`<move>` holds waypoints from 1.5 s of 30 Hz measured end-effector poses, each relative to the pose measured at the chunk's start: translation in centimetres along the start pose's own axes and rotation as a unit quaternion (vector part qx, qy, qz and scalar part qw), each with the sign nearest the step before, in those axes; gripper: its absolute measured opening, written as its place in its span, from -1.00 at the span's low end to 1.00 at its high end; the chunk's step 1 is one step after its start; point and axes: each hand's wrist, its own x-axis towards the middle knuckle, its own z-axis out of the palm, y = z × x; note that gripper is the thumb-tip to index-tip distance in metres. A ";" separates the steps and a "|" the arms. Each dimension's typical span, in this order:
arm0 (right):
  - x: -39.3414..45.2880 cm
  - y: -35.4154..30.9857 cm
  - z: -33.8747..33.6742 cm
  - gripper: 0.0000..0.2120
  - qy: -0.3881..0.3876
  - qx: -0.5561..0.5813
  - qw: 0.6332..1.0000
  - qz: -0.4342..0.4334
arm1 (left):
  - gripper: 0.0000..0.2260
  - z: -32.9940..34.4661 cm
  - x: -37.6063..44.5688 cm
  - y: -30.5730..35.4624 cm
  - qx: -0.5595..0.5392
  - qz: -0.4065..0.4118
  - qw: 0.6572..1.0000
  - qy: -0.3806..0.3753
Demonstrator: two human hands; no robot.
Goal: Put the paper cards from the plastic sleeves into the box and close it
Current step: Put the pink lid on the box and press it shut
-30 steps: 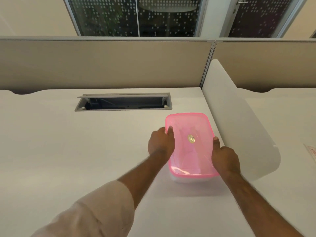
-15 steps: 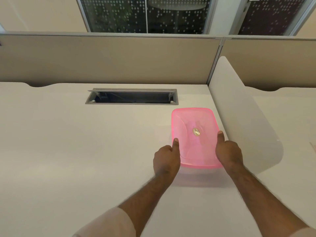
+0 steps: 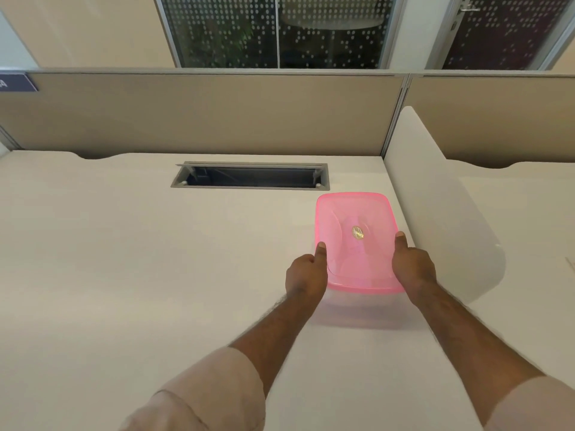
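White table with one lidded box on it

The table (image 3: pixel 130 275) was plain white, with a long grey cable hatch (image 3: pixel 250 176) set into its surface beyond the left hand (image 3: pixel 306 275). A clear box with a pink lid (image 3: pixel 354 231) sat directly on it between the left hand and the right hand (image 3: pixel 412 267), just beside the white divider panel (image 3: pixel 441 219) past the right hand.

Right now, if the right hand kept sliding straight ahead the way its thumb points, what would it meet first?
The right hand would run along the pink lid edge. Beyond the box, probably the white side divider, which angles in close on that side, though depth is hard to judge.
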 end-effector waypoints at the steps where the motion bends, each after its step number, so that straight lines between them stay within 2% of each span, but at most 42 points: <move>1: 0.0 -0.1 -0.1 -0.26 -0.004 0.004 1.000 0.003 | -0.46 -0.1 -0.1 0.1 -0.005 -0.006 1.000 -0.004; 3: -0.1 -0.2 -0.2 -0.28 -0.009 0.005 1.000 0.000 | -0.46 -0.5 -0.3 0.2 -0.005 -0.020 1.000 -0.019; 6: 0.1 -0.4 -0.2 -0.34 -0.013 0.000 1.000 -0.012 | -0.48 -1.0 -0.2 0.6 0.058 -0.015 0.997 -0.039; 8: 0.6 -1.0 -0.3 -0.42 -0.015 0.010 1.000 -0.011 | -0.52 -1.3 -0.1 1.3 0.079 -0.002 0.996 -0.037; 11: 1.8 -2.5 -0.7 -0.58 -0.013 0.048 0.999 -0.009 | -0.51 -1.6 0.8 3.3 0.055 0.002 0.998 -0.032; 12: 2.2 -3.2 -0.8 -0.63 -0.014 0.062 0.998 -0.011 | -0.56 -1.7 1.2 4.0 0.049 0.003 0.998 -0.038; 14: 3.1 -4.5 -1.0 -0.68 -0.019 0.086 0.996 -0.011 | -0.81 -1.7 2.2 5.3 0.037 0.007 0.998 -0.055; 15: 3.6 -5.0 -1.0 -0.66 -0.022 0.096 0.995 -0.009 | -0.88 -1.6 2.9 5.8 0.030 0.002 0.998 -0.058; 16: 4.1 -5.6 -0.8 -0.62 -0.024 0.104 0.994 -0.008 | -0.86 -1.5 3.6 6.3 0.019 0.001 0.998 -0.056; 19: 5.8 -7.0 -0.1 -0.47 -0.022 0.103 0.994 -0.006 | -0.59 -0.8 6.0 7.0 -0.011 -0.001 0.997 -0.070; 21: 7.0 -7.7 0.4 -0.43 -0.024 0.101 0.995 -0.009 | -0.53 -0.6 7.3 7.5 -0.029 0.001 0.998 -0.062; 25: 9.0 -8.3 0.8 -0.44 -0.044 0.143 0.989 0.010 | -0.55 0.0 10.2 8.5 -0.040 0.000 0.999 -0.036; 27: 9.7 -8.4 0.8 -0.43 -0.054 0.165 0.985 0.018 | -0.64 0.5 11.5 8.3 -0.060 -0.034 0.998 -0.004; 28: 9.9 -8.4 0.8 -0.42 -0.061 0.181 0.981 0.021 | -0.64 0.3 11.7 8.5 -0.105 -0.053 0.993 -0.002; 30: 10.1 -8.3 0.6 -0.43 -0.084 0.219 0.971 0.035 | -0.33 1.1 12.6 7.7 -0.040 -0.023 0.999 -0.001; 32: 10.3 -8.2 0.5 -0.44 -0.103 0.239 0.964 0.049 | -0.49 1.3 13.0 7.5 -0.097 -0.066 0.993 0.031; 33: 10.3 -8.2 0.4 -0.44 -0.105 0.242 0.963 0.050 | -0.54 1.3 13.0 7.5 -0.066 -0.069 0.995 0.021; 34: 10.3 -8.2 0.4 -0.43 -0.103 0.243 0.963 0.048 | -0.55 1.6 13.0 7.5 -0.096 -0.080 0.992 0.028; 37: 10.5 -8.2 0.5 -0.42 -0.106 0.247 0.962 0.049 | -0.64 2.4 13.3 7.1 -0.116 -0.056 0.990 0.058; 45: 10.4 -7.9 1.2 -0.42 -0.062 0.235 0.969 0.042 | -0.74 3.0 13.1 7.7 -0.025 -0.001 0.997 0.072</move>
